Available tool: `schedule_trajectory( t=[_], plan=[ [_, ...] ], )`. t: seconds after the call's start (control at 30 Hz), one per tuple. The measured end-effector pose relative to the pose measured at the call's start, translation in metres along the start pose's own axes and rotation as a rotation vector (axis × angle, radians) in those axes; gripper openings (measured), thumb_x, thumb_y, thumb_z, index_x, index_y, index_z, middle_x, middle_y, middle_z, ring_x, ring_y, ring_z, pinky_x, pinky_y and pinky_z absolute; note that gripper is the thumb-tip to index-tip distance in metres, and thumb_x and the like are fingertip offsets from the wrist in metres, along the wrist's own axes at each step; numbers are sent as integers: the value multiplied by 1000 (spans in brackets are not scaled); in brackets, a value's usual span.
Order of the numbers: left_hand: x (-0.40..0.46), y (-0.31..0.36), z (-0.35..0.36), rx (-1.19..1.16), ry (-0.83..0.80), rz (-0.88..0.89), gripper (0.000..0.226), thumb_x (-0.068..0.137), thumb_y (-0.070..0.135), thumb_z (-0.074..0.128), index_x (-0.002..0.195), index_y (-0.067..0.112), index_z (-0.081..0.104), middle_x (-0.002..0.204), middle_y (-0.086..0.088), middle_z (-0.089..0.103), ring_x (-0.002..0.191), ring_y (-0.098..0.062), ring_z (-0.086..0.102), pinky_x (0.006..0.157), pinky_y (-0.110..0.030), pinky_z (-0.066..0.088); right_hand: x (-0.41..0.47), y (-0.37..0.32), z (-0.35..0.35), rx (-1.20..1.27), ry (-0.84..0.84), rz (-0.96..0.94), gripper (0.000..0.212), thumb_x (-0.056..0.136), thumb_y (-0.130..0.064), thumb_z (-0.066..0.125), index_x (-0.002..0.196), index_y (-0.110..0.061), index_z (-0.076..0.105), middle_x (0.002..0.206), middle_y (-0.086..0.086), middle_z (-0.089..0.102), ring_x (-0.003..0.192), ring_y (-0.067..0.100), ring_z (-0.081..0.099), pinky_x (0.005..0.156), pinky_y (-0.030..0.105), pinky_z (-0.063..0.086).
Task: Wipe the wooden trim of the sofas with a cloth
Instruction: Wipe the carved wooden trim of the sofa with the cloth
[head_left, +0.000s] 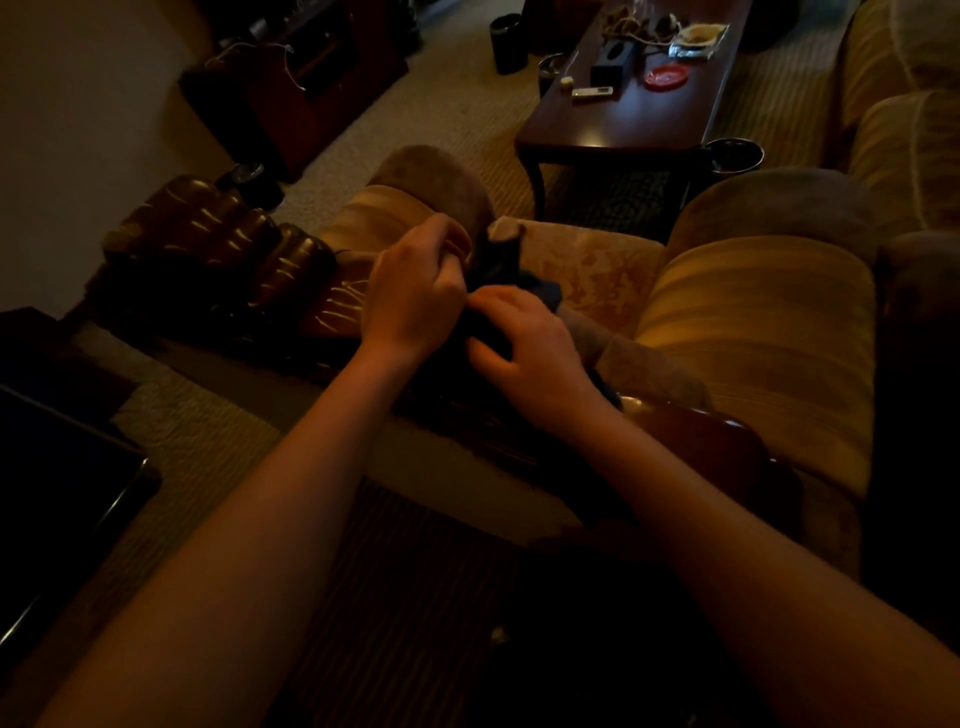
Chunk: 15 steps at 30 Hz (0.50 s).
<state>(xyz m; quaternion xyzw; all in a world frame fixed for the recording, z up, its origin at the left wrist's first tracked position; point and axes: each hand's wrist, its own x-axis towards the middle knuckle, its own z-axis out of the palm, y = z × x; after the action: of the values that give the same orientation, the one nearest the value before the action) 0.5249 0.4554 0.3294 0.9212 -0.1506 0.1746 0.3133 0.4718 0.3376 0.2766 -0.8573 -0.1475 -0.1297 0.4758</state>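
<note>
A striped tan sofa (753, 332) fills the middle of the head view, with glossy dark wooden trim (691, 441) along its top edge and a carved wooden end (218, 249) at the left. A dark blue cloth (498, 275) is bunched on the trim between my hands. My left hand (415, 296) has its fingers curled round the cloth's left side. My right hand (530, 348) pinches the cloth from the right. Most of the cloth is hidden under my hands and lost in the dim light.
A dark coffee table (623, 119) beyond the sofa carries a remote (592, 92), a black box (613, 62) and a red dish (666, 78). A second sofa (904, 114) stands at the right. A dark cabinet (296, 88) sits at the far left.
</note>
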Motion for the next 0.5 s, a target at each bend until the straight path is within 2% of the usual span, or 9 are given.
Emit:
schedule_trajectory(
  t=[0.07, 0.17, 0.23, 0.3, 0.4, 0.5],
  plan=[
    [0, 0, 0, -8, -3, -24, 27, 75, 16, 38, 86, 8, 62, 82, 4, 56, 84, -22, 57, 73, -35, 43, 20, 6, 0, -4, -20, 79, 44, 89, -31, 51, 131, -18, 51, 129, 2, 53, 120, 17, 48, 99, 41, 41],
    [2, 1, -1, -51, -11, -34, 24, 74, 17, 37, 81, 12, 59, 79, 5, 54, 83, -21, 57, 71, -33, 42, 27, 12, 1, -4, -9, 260, 42, 94, -35, 47, 134, -22, 48, 131, 3, 52, 119, 17, 49, 97, 32, 41],
    [2, 0, -1, -107, -23, -14, 25, 75, 18, 37, 82, 10, 59, 81, 1, 58, 83, -22, 57, 72, -35, 44, 7, 5, 5, -27, 76, 240, 45, 92, -37, 46, 135, -23, 47, 134, 1, 50, 123, 17, 46, 101, 38, 39],
    [0, -4, -1, -157, -33, 15, 25, 75, 19, 36, 82, 12, 59, 84, -4, 62, 85, -24, 58, 74, -38, 46, -24, -10, 17, -89, 165, 171, 52, 88, -40, 44, 137, -23, 45, 143, 0, 41, 134, 17, 35, 109, 45, 30],
    [-1, -5, -2, -230, -84, 68, 20, 75, 20, 36, 78, 17, 55, 82, -1, 60, 85, -26, 59, 74, -40, 46, -59, -34, 51, -316, 269, 176, 57, 84, -37, 46, 140, -27, 39, 151, -1, 29, 142, 19, 19, 112, 48, 16],
    [-2, -2, -4, -236, -126, 103, 28, 76, 23, 34, 83, 14, 60, 83, 1, 60, 84, -22, 59, 75, -38, 45, -53, -42, 64, -473, 358, 236, 56, 84, -37, 41, 140, -26, 41, 150, 1, 32, 141, 21, 23, 110, 52, 15]
  ],
)
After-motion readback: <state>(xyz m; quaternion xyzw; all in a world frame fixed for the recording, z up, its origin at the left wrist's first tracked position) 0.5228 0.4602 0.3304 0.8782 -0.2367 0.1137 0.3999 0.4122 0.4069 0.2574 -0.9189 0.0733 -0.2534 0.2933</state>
